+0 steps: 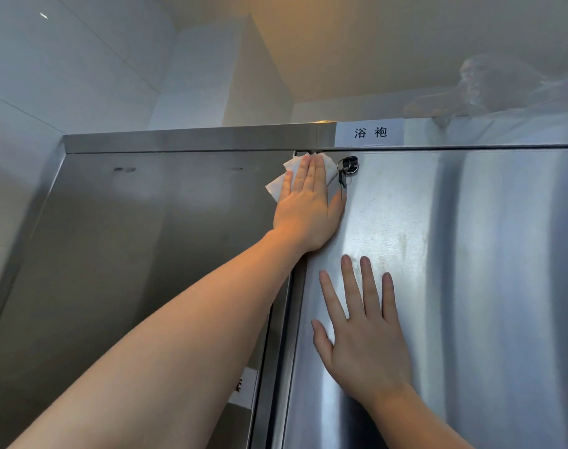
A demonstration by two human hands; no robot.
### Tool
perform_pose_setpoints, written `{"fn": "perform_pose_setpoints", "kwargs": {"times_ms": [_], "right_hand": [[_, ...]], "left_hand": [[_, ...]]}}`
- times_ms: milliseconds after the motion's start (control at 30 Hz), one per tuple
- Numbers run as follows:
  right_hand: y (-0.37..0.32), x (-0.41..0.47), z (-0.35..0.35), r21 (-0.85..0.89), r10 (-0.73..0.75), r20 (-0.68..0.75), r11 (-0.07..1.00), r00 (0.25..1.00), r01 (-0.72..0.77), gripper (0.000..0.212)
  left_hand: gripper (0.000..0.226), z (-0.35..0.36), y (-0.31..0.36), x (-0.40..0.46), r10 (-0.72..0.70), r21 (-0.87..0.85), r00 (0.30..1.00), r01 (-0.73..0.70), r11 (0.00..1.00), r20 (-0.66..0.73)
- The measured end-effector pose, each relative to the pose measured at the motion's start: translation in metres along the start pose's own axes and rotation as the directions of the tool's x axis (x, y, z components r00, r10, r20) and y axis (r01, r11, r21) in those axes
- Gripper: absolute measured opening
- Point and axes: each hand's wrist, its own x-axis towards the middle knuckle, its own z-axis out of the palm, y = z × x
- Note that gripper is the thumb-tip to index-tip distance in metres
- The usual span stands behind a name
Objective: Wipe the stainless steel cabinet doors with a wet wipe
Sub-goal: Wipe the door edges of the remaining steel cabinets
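Two stainless steel cabinet doors fill the view: the left door [130, 254] and the right door [470, 286], which stands a little forward of it. My left hand [308, 205] is stretched up to the top corner where the doors meet, pressing a white wet wipe [281, 181] flat against the steel with its fingers together. The wipe shows on both sides of the fingers. Lower down, my right hand [363, 335] lies flat on the right door with its fingers spread, holding nothing.
A lock with a bunch of keys [346, 171] hangs just right of my left hand. A white label [368, 132] is stuck on the cabinet's top rail. Another label [243, 387] sits low on the left door. White tiled wall [49, 76] lies to the left.
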Motion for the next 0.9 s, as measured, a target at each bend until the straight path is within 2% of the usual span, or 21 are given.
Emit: {"fn": "perform_pose_setpoints", "kwargs": {"times_ms": [133, 600, 733, 900], "right_hand": [[0.001, 0.0, -0.002, 0.007, -0.004, -0.007, 1.0, 1.0, 0.004, 0.065], [0.001, 0.0, -0.001, 0.009, 0.004, 0.005, 1.0, 1.0, -0.004, 0.063], [0.0, 0.001, -0.002, -0.006, 0.003, 0.006, 1.0, 1.0, -0.003, 0.062], [0.001, 0.001, -0.002, -0.01, 0.0, 0.008, 1.0, 1.0, 0.0, 0.066]], "left_hand": [[0.071, 0.004, 0.006, 0.004, -0.034, 0.035, 0.999, 0.035, 0.999, -0.031], [0.071, 0.021, 0.005, -0.027, 0.019, 0.064, 0.994, -0.012, 0.998, -0.108], [0.079, 0.022, 0.011, -0.029, 0.031, 0.061, 0.996, -0.025, 0.998, -0.085], [0.073, 0.006, 0.017, 0.01, -0.042, 0.019, 0.999, 0.043, 0.999, -0.027]]}}
